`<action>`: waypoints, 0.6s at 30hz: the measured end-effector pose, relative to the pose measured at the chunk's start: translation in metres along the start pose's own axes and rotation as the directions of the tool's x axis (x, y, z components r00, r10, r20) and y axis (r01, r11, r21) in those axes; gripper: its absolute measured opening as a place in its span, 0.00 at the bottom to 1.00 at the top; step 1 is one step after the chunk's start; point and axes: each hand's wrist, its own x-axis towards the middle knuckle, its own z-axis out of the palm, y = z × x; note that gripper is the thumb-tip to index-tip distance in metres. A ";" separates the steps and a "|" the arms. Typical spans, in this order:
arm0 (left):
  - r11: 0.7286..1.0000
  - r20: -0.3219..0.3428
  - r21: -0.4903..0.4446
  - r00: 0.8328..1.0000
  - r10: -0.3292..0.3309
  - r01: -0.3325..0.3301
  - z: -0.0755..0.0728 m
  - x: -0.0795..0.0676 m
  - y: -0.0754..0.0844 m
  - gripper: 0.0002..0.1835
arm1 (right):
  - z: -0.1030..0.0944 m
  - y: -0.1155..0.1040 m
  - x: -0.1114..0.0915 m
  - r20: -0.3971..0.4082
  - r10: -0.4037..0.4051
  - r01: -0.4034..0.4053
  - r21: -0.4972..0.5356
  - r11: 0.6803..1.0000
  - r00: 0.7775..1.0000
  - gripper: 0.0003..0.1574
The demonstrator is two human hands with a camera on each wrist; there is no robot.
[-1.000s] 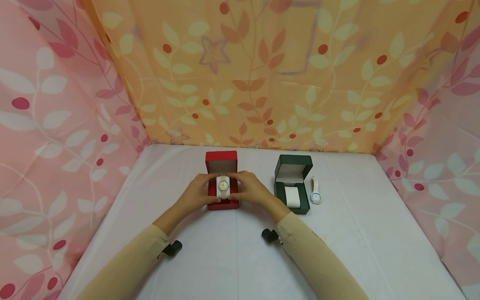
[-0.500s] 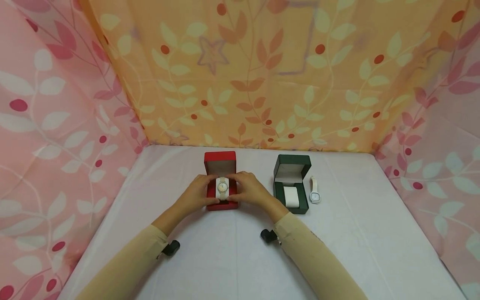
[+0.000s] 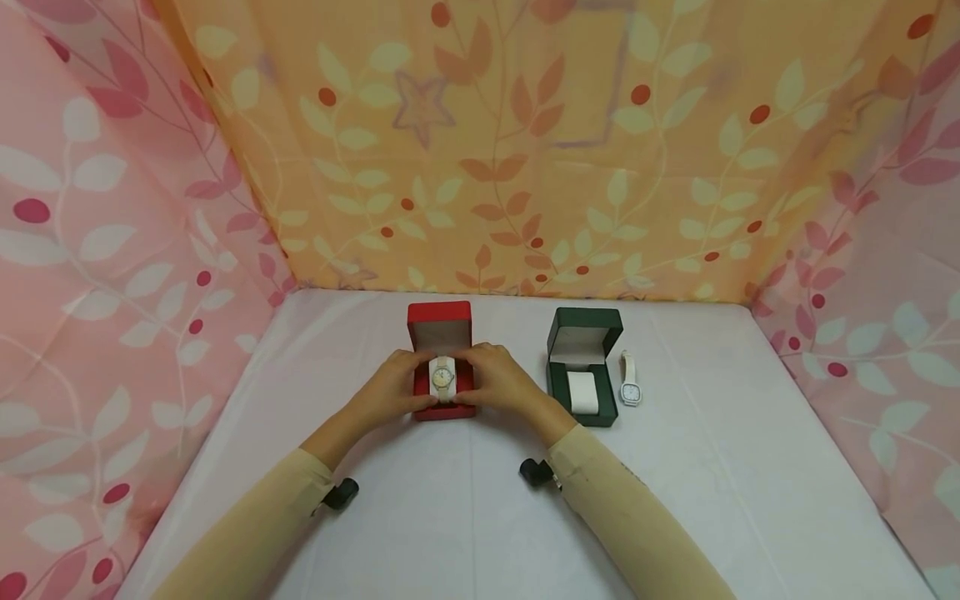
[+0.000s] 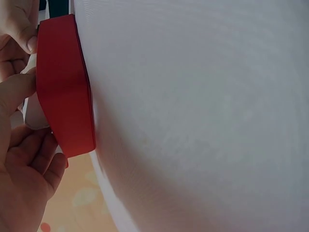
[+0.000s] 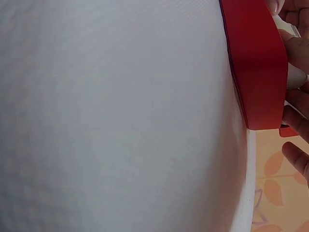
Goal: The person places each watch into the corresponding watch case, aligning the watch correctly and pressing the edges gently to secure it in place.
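Observation:
A watch [image 3: 443, 378] with a pale strap and light round dial is wrapped around a white cushion [image 4: 35, 113] inside the open red watch box [image 3: 440, 312]. From the left, my left hand [image 3: 386, 390] pinches the cushioned watch between thumb and fingers. My right hand [image 3: 501, 383] does likewise on the opposite side. In both wrist views the red box's front wall hides the lower part of the cushion. Right of the hands stands an open dark green watch box [image 3: 585, 325] with a bare white cushion [image 3: 582, 393] in it.
A second watch [image 3: 631, 393], with a white strap and squarish dial, lies beside the green box on the white-covered table [image 3: 420, 517]. Patterned cloth [image 3: 510, 200] walls the back and both sides. Small black devices [image 3: 343, 494] are worn at both wrists.
The watch on its cushion has shifted slightly toward me within the red box. Both hands keep their grip, and the green box and second watch stay put.

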 end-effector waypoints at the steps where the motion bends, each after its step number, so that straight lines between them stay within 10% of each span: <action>1: 1.000 -0.002 -0.001 1.000 -0.002 0.002 0.000 0.000 0.000 0.39 | 0.000 0.000 0.000 0.002 -0.001 0.001 -0.004 1.000 1.000 0.44; 18: 1.000 0.004 0.000 1.000 -0.005 0.005 -0.001 0.002 0.004 0.39 | -0.001 -0.002 0.000 -0.014 0.004 -0.005 -0.057 0.998 1.000 0.39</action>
